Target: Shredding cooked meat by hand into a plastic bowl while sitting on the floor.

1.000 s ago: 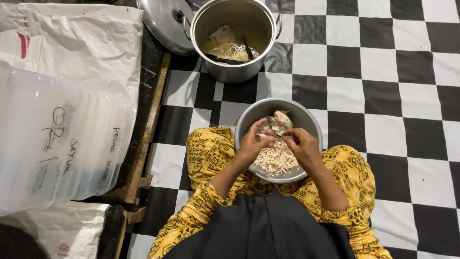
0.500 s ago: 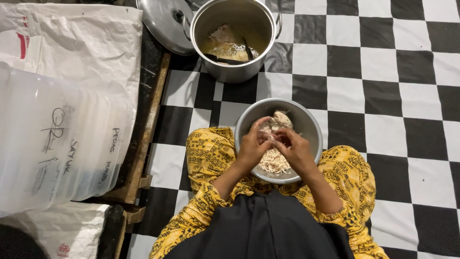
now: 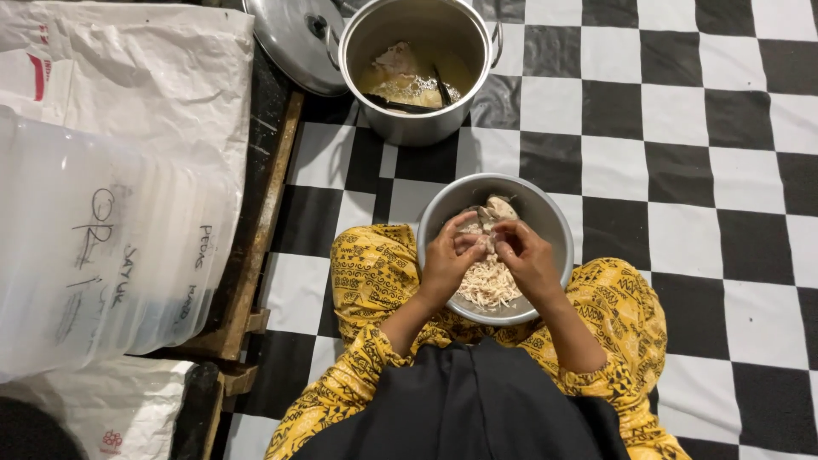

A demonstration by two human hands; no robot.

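Note:
A round metal bowl (image 3: 545, 213) rests between my knees on the checkered floor. It holds a heap of pale shredded chicken (image 3: 487, 285) and a whole cooked piece (image 3: 501, 207) at its far side. My left hand (image 3: 447, 260) and my right hand (image 3: 528, 260) meet over the bowl's middle. Their fingertips pinch a small piece of chicken meat (image 3: 484, 234) between them.
A large steel pot (image 3: 417, 119) with broth, meat and a dark ladle stands just beyond the bowl, its lid (image 3: 285, 38) leaning at the left. A translucent plastic tub (image 3: 102, 247) and white sacks (image 3: 145, 77) sit on a wooden pallet (image 3: 256, 255) at the left.
Both hands have drawn together over the bowl, from spread on the shreds to pinching one small piece between the fingertips.

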